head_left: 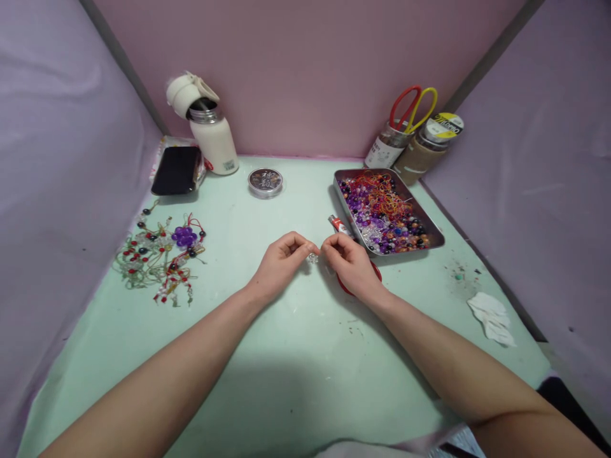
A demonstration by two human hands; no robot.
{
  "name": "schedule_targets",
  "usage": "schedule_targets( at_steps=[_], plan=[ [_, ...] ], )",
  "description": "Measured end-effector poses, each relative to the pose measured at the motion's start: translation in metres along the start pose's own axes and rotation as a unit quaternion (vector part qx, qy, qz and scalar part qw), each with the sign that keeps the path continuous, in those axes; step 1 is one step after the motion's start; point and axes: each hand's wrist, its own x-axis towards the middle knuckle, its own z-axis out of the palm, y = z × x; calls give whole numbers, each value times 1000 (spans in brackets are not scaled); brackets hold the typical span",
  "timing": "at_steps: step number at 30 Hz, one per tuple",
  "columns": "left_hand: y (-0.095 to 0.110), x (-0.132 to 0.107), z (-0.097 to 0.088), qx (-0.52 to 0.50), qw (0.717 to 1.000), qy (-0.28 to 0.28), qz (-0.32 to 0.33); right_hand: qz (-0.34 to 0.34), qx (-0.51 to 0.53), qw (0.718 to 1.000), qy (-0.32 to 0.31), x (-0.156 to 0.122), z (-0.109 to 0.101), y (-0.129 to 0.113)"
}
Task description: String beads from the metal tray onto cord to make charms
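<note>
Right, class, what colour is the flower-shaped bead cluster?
The flower-shaped bead cluster is purple; the head view shows it.

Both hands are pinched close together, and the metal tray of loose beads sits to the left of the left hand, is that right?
Not quite. The head view shows the metal tray of loose beads to the right, just beyond the right hand, not left of the left hand. Both hands are indeed pinched close together.

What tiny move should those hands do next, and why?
Perhaps the right hand should ease slightly away from the left hand: both are pinched close together, crowding the small clear beads by the left one, so some room might help.
</note>
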Motion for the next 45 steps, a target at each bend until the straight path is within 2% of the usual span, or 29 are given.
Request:
schedule_targets(
  at_steps=[5,14,23,28,33,45],
  plan=[
    [-6,3,1,-12,999,-5,-37,-12,14,1000,4,0,1,3],
    [-6,3,1,-8,999,-34,-12,-57,-11,998,10,0,2,2],
    [-3,2,4,-74,996,-10,-49,-47,-8,999,11,-1,1,1],
    [0,2,4,-51,997,8,-58,-96,-4,995,40,-1,1,-1],
    [2,3,4,-17,998,-22,-63,-152,-17,987,50,-1,0,-2],
    [2,3,3,25,996,-68,-54,-166,-18,986,9,-3,-1,-5]
  ],
)
